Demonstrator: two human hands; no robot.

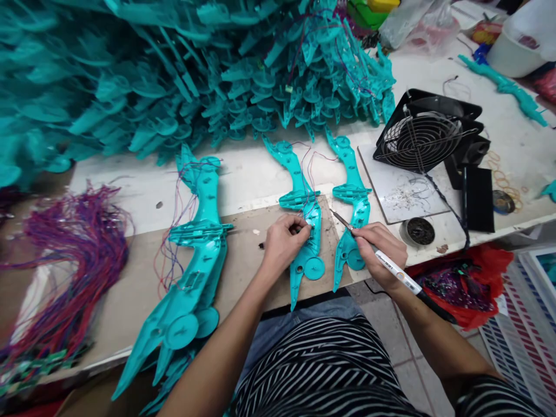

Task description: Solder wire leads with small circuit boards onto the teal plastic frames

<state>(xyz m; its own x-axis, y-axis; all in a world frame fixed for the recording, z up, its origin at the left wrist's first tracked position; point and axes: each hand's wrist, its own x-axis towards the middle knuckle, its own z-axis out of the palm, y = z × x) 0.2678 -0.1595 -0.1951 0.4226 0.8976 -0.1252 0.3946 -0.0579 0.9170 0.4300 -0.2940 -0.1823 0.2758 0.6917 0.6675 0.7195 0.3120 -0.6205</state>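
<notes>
Two teal plastic shells lie side by side on a brown board (243, 255) in front of me. My left hand (284, 240) is closed in a pinch on a wire end at the middle of the left shell (304, 231). My right hand (380, 249) grips a white-handled soldering iron (402, 277) like a pen; its metal tip points up-left toward the gap between the left shell and the right shell (354, 214). Thin red and purple wires run from the left shell up toward the pile.
A huge heap of teal shells (195, 63) fills the back of the bench. A stack of wired shells (191, 272) lies at left, beside a bundle of red and purple wires (65, 260). A black fan (423, 136), metal plate (399, 191) and solder spool (419, 231) stand at right.
</notes>
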